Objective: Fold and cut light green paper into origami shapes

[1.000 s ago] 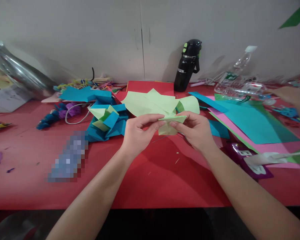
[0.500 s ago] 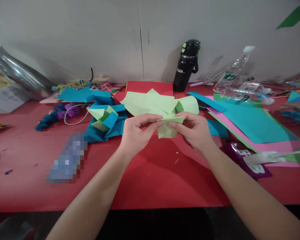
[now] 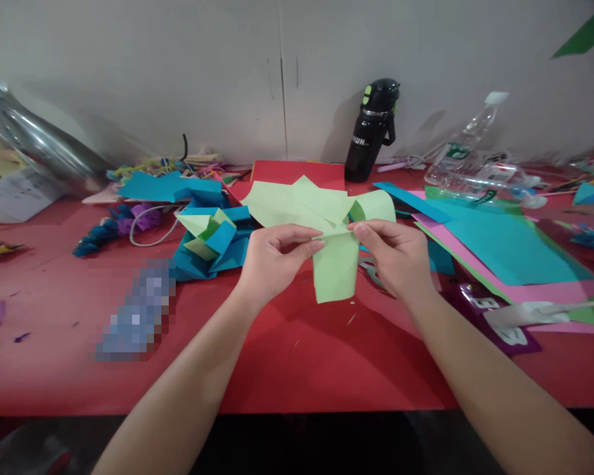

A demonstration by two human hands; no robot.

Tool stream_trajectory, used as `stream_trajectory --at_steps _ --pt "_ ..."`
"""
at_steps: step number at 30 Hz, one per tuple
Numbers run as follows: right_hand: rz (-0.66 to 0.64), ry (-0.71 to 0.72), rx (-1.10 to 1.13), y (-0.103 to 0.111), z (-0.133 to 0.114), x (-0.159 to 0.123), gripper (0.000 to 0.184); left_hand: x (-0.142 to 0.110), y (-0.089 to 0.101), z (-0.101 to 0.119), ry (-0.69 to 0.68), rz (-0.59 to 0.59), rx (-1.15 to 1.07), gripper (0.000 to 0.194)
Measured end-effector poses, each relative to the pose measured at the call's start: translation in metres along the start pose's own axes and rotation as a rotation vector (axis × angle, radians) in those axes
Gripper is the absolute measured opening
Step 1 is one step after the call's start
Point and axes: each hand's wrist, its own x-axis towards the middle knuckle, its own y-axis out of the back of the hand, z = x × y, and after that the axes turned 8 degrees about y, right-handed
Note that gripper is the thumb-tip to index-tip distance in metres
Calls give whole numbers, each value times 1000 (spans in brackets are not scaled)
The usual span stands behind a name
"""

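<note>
Between my hands hangs a folded light green paper [image 3: 334,267], held above the red table. My left hand [image 3: 280,260] pinches its upper left corner between thumb and fingers. The upper right corner is pinched by my right hand [image 3: 398,251]. Behind the folded piece lie light green sheets [image 3: 282,203], one with a curled end [image 3: 376,206]. To the left of my left hand sits a cluster of blue and green folded paper [image 3: 212,241]. A scissors-like grey handle shows partly behind my right hand.
Blue, pink and green sheets [image 3: 509,237] lie at the right, beside a purple packet with a white glue gun-like object [image 3: 519,315]. A black bottle [image 3: 369,135] and clear plastic bottles [image 3: 468,148] stand or lie at the back. A metal flask [image 3: 44,142] leans at left.
The folded green paper now hangs lower, showing a longer flat face toward me. My right hand has shifted slightly right, to the paper's corner. My left hand stays nearly in place.
</note>
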Motion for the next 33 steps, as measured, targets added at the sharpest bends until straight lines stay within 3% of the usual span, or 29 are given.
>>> stream_trajectory --at_steps 5,11,16,21,26,30,33 --pt "-220 -97 -7 3 -2 1 28 2 -1 -2 24 12 -2 14" --pt "-209 -93 -181 7 -6 4 40 3 0 -5 42 -4 -23 15" --pt "-450 -124 -159 10 -3 6 44 6 2 -9 58 28 -51 18" --pt "-377 -95 -279 6 -1 5 59 10 5 -11 77 83 -101 24" --pt "-507 -72 -213 4 3 4 44 15 9 -14 95 122 -141 26" --pt "-479 -96 -295 4 9 2 53 18 12 -15 106 135 -189 26" --pt "-478 -46 -277 3 10 3 45 20 13 -17 129 142 -234 27"
